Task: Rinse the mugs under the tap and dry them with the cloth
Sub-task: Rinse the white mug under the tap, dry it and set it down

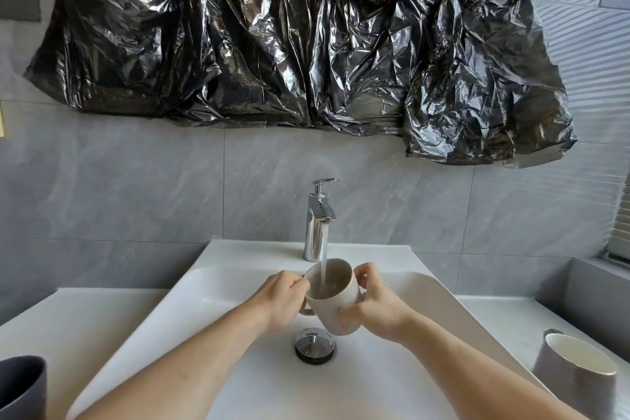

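Grey-tiled wall, white basin [211,286]. Mug [335,300] tilted under tap [318,220], stream entering. Left hand [283,300] curled at handle side; right hand [373,305] gripping wall. Risks: wet mug slipping, splash over rim. Second mug [576,373] waits right.

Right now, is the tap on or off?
On: a stream runs from the tap into the mug both hands hold.

Glossy chrome tap [318,220], matt ceramic mug [335,303], smooth white basin [392,368], crinkled shiny black plastic [289,34].
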A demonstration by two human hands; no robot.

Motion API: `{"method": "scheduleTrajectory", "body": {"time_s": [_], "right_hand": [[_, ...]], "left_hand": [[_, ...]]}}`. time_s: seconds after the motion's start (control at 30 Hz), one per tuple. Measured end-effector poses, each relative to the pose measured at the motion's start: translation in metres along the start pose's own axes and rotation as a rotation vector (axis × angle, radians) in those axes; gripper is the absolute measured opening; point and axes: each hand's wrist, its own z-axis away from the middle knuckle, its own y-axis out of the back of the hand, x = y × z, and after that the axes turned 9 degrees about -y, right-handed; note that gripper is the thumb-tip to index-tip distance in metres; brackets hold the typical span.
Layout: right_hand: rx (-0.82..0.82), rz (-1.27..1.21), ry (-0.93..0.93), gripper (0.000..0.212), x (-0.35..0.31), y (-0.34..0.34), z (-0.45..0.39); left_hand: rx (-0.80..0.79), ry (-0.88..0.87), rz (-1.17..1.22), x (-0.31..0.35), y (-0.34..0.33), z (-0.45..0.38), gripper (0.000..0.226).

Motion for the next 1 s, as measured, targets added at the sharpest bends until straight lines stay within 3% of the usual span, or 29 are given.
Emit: {"method": "scheduleTrajectory", "body": {"time_s": [0.23, 0.4, 0.63, 0.83, 1.0], "right_hand": [[0.017, -0.25, -0.018, 0.065, -0.013, 0.001, 0.007], [-0.051, -0.296, -0.062, 0.068, -0.016, 0.003, 0.012], [-0.106, -0.433, -0.111, 0.066, -0.014, -0.003, 0.011], [-0.12, -0.404, -0.116, 0.059, -0.015, -0.01, 0.013], [-0.075, -0.42, -0.118, 0.063, -0.016, -0.011, 0.006]], "left_hand": [[0.028, 0.142, 0.168, 0.004, -0.003, -0.003, 0.043], [0.054, 0.263, 0.52, 0.009, -0.001, 0.001, 0.051], [0.041, 0.422, 0.651, 0.01, 0.001, 0.001, 0.035], [0.055, 0.389, 0.393, 0.006, 0.004, 0.0, 0.034], [0.258, 0.213, -0.07, 0.007, 0.009, -0.003, 0.042]]}}
